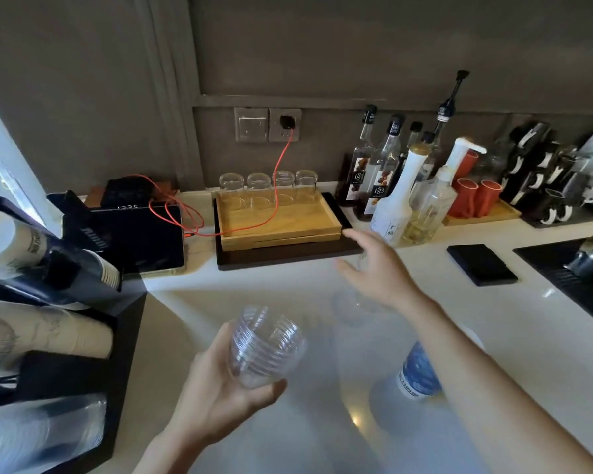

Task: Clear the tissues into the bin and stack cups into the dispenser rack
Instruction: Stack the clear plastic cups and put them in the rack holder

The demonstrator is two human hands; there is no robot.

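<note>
Small stack of clear ribbed plastic cups [266,347], nested and tilted, held in the left hand [220,391]; that grip is clamped on the stack, thumb under the base, fingers wrapped around the near side, above the pale glossy worktop [322,289]. Right hand [377,268] reaches forward beyond and to the right of the left grip, fingers spread apart, nothing clearly held; a faint clear cup [353,302] sits blurred just under the palm, contact cannot be told. Left of the left grip: black cup dispenser rack [83,378] holding sideways sleeves of cups, white paper cups with dark print [24,248] on top, beige paper cups [48,330] in the middle, clear plastic cups [38,436] at the bottom. Below the right forearm, a clear plastic water bottle with a blue label [418,371] stands on the worktop. Just beyond the right fingertips: light wooden tray [281,220] stacked on a dark tray [288,254], four upturned clear glasses [267,189] along its back edge, an orange cable [274,186] trailing across it from the wall socket [285,124]. Right of the tray, a cluster of syrup bottles [384,176], then orange cups [473,196] on another wooden tray. Small black square mat [481,265] to the right of the right hand.
</note>
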